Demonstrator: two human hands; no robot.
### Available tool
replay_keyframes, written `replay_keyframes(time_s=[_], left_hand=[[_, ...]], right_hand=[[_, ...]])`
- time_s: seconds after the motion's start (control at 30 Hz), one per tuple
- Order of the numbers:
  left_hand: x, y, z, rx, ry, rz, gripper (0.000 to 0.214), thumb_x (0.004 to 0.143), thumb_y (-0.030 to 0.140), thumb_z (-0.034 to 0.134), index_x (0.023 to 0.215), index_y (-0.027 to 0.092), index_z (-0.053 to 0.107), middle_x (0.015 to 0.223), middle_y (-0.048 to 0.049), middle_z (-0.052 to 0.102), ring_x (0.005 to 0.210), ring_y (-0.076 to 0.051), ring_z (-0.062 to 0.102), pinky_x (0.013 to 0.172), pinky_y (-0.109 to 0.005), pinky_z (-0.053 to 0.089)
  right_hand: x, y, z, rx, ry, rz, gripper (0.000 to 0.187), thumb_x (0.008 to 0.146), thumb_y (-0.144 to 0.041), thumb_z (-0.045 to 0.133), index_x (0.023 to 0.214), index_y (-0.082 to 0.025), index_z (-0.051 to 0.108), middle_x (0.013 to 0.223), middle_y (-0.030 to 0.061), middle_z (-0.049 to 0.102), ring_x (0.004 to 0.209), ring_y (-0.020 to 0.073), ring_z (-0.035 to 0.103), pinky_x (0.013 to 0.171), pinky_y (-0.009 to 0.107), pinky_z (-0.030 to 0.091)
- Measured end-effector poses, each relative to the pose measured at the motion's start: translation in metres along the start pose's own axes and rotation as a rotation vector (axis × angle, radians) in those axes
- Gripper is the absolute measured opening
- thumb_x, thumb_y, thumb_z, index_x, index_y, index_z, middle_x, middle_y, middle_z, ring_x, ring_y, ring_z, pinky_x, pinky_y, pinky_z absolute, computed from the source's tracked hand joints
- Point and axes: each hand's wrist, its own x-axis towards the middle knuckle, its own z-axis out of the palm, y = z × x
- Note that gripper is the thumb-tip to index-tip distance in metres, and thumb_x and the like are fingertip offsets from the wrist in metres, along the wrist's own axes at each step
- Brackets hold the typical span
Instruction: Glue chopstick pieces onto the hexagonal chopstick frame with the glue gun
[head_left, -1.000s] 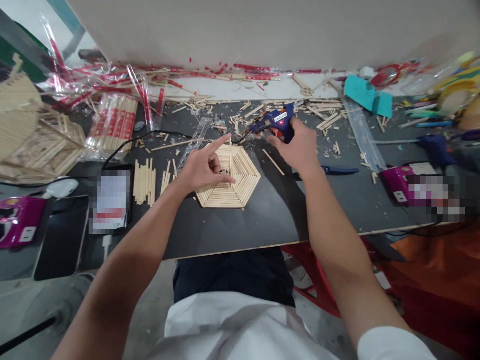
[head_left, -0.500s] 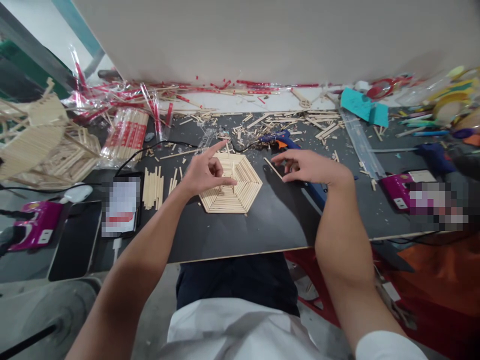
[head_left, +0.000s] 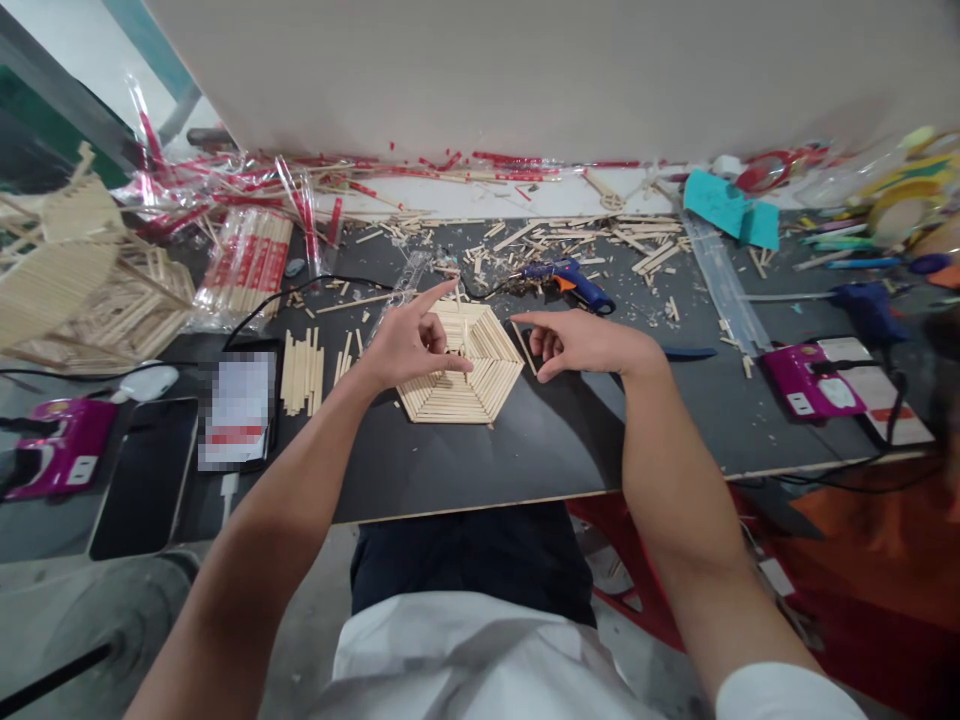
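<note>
Where the left hand (head_left: 416, 345) hovers: over the stick panel (head_left: 469, 400), thumb and forefinger parted wide, other fingers curled in. A slim stick (head_left: 465, 338) spans their tips — braced end to end, I'd judge, to steady it. Whether it touches the panel, I can't tell.
Right hand (head_left: 574, 345): just beside the panel's right corner, bent the same way, a loose stick (head_left: 525, 348) caught between forefinger and thumb; holding it by the ends probably leaves its long edge free.
Stick panel: one, many-sided, lying on the dark table (head_left: 480, 470) between the hands.
Glue guns: two — a near gun (head_left: 576, 284) just behind the panel to its right, likely parked for easy reach, and a far gun (head_left: 870, 308) well to its right.
Cut sticks (head_left: 302, 375): one row left of the panel, too overlapped to count singly.
Phones: two left of the panel, beyond that row, a black phone (head_left: 146, 475) and a lit phone (head_left: 236, 405).
</note>
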Motion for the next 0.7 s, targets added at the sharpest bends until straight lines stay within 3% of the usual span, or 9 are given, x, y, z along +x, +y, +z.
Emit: replay_keyframes(time_s=[0.2,0.33,0.5,0.7], left_hand=[[0.0,-0.001,0.002,0.042,-0.007,-0.004,0.109,0.063,0.048,0.093,0.154,0.012,0.045,0.062,0.0059,0.062,0.054,-0.011,0.055,0.054,-0.023,0.046],[0.0,0.0,0.002,0.045,-0.011,-0.005,0.108,0.063,0.048,0.093,0.154,0.013,0.045,0.062,0.0064,0.062,0.054,-0.011,0.055,0.054,-0.023,0.046],[-0.001,0.0,0.002,0.07,-0.022,0.001,0.108,0.064,0.049,0.092,0.154,0.013,0.045,0.063,0.0054,0.064,0.055,-0.012,0.057,0.055,-0.024,0.047],[-0.001,0.001,0.002,0.187,-0.013,0.022,0.108,0.066,0.052,0.091,0.155,0.013,0.044,0.065,0.0042,0.067,0.057,-0.012,0.06,0.058,-0.024,0.048]], right_hand=[[0.002,0.007,0.0,0.094,-0.002,-0.033,0.108,0.062,-0.03,0.088,0.157,-0.015,0.039,0.1,0.0077,0.069,0.087,0.024,0.067,0.078,0.037,0.057],[0.003,0.01,0.0,0.096,0.006,-0.047,0.111,0.061,-0.034,0.09,0.158,-0.02,0.038,0.099,0.0059,0.07,0.086,0.0238,0.067,0.077,0.037,0.057],[0.005,0.007,0.002,0.048,0.046,-0.052,0.101,0.062,-0.035,0.09,0.152,-0.022,0.046,0.093,0.0041,0.07,0.083,0.0233,0.067,0.073,0.037,0.056],[0.002,-0.006,0.006,0.136,0.177,-0.1,0.098,0.062,-0.038,0.091,0.148,-0.025,0.047,0.107,0.0064,0.067,0.074,0.0198,0.065,0.068,0.037,0.057]])
